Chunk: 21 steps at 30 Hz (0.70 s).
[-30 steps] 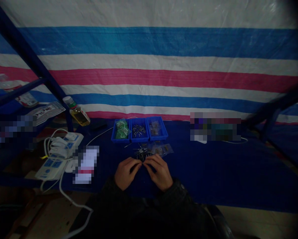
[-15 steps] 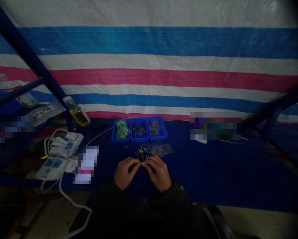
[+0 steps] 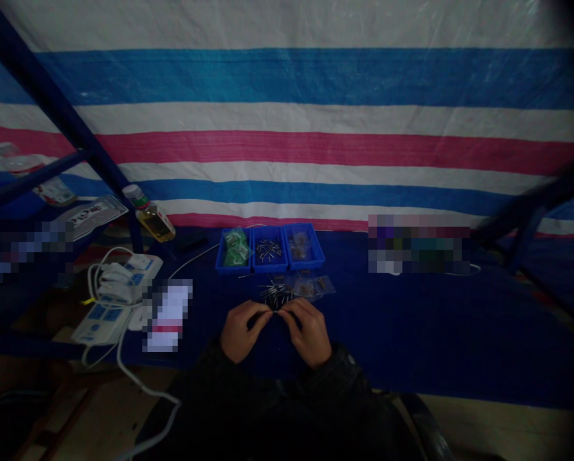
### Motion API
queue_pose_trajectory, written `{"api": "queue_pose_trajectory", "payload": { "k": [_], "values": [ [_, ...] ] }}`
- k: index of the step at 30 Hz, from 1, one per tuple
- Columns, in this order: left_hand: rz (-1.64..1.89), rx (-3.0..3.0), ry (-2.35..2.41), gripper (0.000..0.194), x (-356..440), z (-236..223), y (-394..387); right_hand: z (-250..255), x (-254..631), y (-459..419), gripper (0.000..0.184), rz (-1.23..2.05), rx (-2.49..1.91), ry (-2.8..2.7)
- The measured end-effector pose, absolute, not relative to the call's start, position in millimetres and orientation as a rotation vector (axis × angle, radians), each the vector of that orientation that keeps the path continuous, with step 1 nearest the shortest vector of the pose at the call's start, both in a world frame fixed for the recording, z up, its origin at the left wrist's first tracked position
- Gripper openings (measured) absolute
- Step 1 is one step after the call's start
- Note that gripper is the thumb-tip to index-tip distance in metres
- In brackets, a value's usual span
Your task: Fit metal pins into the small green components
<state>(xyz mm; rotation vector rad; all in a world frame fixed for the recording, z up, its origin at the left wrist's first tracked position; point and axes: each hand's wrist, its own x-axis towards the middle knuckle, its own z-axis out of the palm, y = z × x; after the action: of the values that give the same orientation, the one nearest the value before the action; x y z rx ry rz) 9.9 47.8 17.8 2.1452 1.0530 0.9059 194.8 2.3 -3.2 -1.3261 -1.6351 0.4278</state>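
Left hand (image 3: pixel 243 333), right hand (image 3: pixel 308 333): fingertips meeting, pinching one tiny metal pin (image 3: pixel 273 312). Likely light, stiff, slippery; hold by the shaft. Loose pins (image 3: pixel 276 295) lie just ahead.

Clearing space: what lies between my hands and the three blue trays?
In the head view, loose metal pins and a clear plastic bag lie between the blue trays and your left hand and right hand.

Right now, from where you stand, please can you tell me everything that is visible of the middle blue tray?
The middle blue tray is a small, open, rectangular bin of what looks like plastic. It holds many thin metal pins, lying loosely in different directions. It stands on the dark blue cloth, side by side with a similar blue tray and another.
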Motion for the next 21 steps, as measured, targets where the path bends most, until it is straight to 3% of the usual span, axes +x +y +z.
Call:
{"api": "queue_pose_trajectory", "payload": {
  "k": [3, 15, 21],
  "values": [
    [0.905, 2.141, 1.062, 0.017, 9.3, 15.7, 48.1, -3.2, 194.7, 2.1, 0.009, 0.431, -1.294, -1.613],
    [0.906, 2.103, 1.067, 0.016, 10.0, 17.4, 47.1, -4.1, 193.9, 3.4, 0.017, 0.459, -1.302, -1.618],
    [0.889, 2.074, 1.066, 0.018, 9.1, 16.6, 47.3, -5.7, 194.2, 3.2, 0.013, 0.441, -1.251, -1.625]
  ]
}}
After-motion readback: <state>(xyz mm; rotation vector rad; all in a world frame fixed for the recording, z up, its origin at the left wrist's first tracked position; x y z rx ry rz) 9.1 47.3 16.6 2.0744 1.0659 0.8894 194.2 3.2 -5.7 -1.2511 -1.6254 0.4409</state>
